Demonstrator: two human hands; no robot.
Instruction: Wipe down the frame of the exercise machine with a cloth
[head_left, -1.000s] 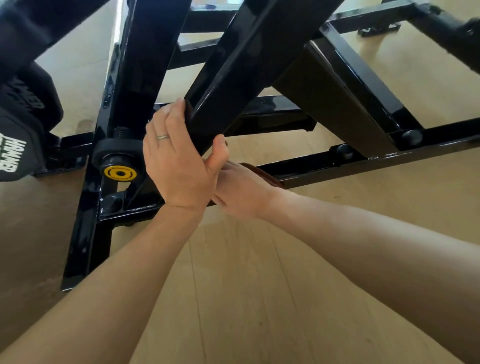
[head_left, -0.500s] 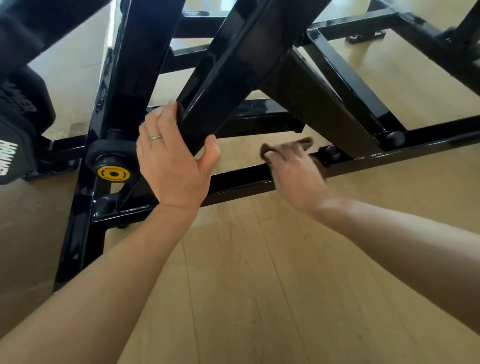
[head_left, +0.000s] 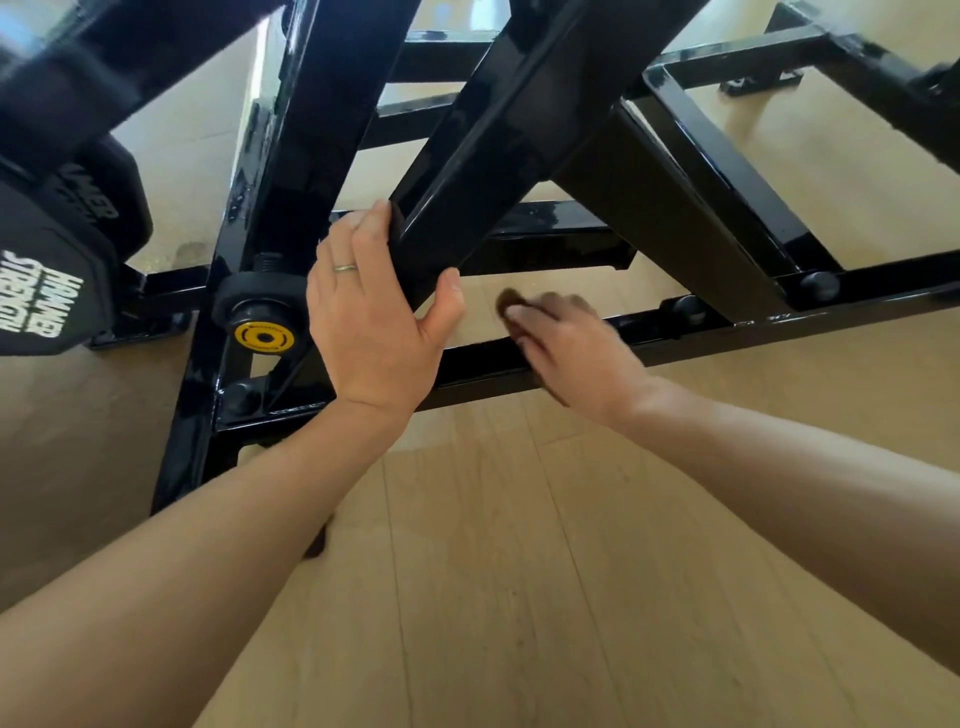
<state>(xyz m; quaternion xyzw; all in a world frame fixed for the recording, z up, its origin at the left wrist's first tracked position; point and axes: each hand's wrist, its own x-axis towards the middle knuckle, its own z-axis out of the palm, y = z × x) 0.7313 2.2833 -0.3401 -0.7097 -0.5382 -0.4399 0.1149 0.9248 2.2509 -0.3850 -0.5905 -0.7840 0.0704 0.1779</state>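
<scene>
Head view: the right hand (head_left: 576, 358) is blurred with motion. It presses a dark brown cloth (head_left: 511, 304) onto the lower horizontal bar (head_left: 691, 332) of the black machine frame. Half a second ago it was on much the same stretch of bar, and a second ago it was tucked beside the left wrist, so the wipe has travelled outward along the bar. The left hand (head_left: 376, 322) remains wrapped around the diagonal strut (head_left: 493, 156), thumb and fingers on opposite faces, steadying. Much of the frame probably remains unwiped.
</scene>
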